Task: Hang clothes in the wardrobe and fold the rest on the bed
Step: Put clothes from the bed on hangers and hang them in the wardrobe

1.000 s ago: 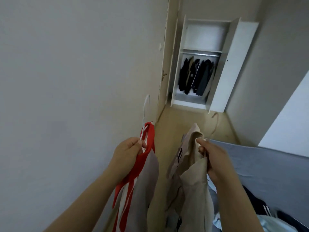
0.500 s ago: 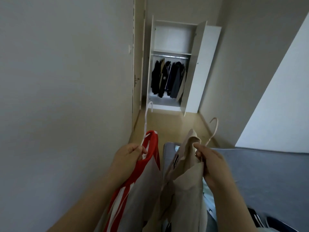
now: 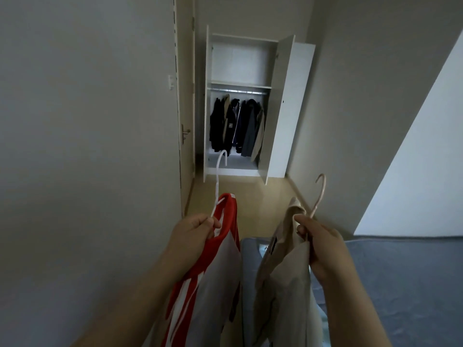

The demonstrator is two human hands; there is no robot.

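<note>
1. The wardrobe (image 3: pixel 240 106) stands straight ahead of my hands, at the far end of the strip of floor (image 3: pixel 250 194), both doors swung open. Its rail (image 3: pixel 239 91) runs left to right under the shelf, square across my line of approach.
2. My left hand (image 3: pixel 194 227) is closed around the neck of a white hanger (image 3: pixel 218 181) carrying a red-and-white shirt (image 3: pixel 213 271), its hook pointing up and forward toward the wardrobe.
3. My right hand (image 3: pixel 317 237) is pinched shut on the neck of a beige hanger (image 3: pixel 318 194) holding a beige garment (image 3: pixel 280 276); that hook also points up.
4. Both hands sit about level, so I judge neither nearer the rail; both garments hang below my grips.
5. Dark jackets (image 3: pixel 235 126) already fill most of the rail, touching one another; I judge free space tight.
6. The bed (image 3: pixel 400 271) lies at my right, its near corner just beside the beige garment; a wall closes the left. Nothing blocks the floor ahead.
</note>
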